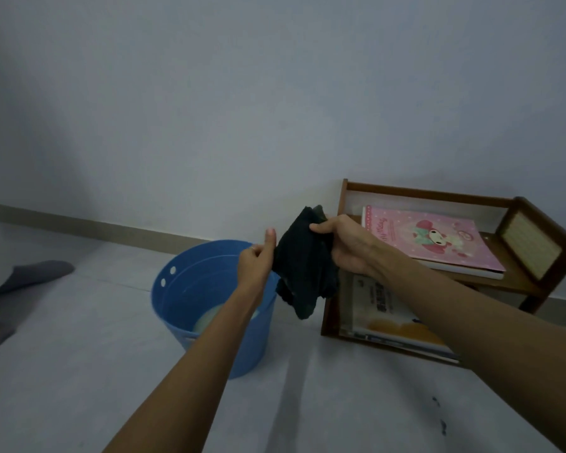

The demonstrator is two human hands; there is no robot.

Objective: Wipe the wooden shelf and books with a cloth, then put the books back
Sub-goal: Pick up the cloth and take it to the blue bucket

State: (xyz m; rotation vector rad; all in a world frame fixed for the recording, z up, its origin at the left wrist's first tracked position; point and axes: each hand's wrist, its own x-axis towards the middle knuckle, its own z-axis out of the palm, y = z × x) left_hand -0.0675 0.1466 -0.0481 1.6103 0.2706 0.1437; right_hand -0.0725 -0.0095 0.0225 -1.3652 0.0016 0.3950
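Dark cloth [303, 266] held aloft; pink book [438, 243] flat on wooden shelf [432, 192]

This looks like a room in a home, seen low down by the floor [79, 371]. A plain pale wall [242, 109] meets the light floor along a beige skirting board [95, 225]. At 3 o'clock a small wooden shelf [438, 192] stands on the floor against the wall, with a pink cartoon-covered book [438, 240] lying on it. A blue plastic bucket [193, 299] sits at the middle, and a grey sock [30, 276] lies at 9 o'clock.
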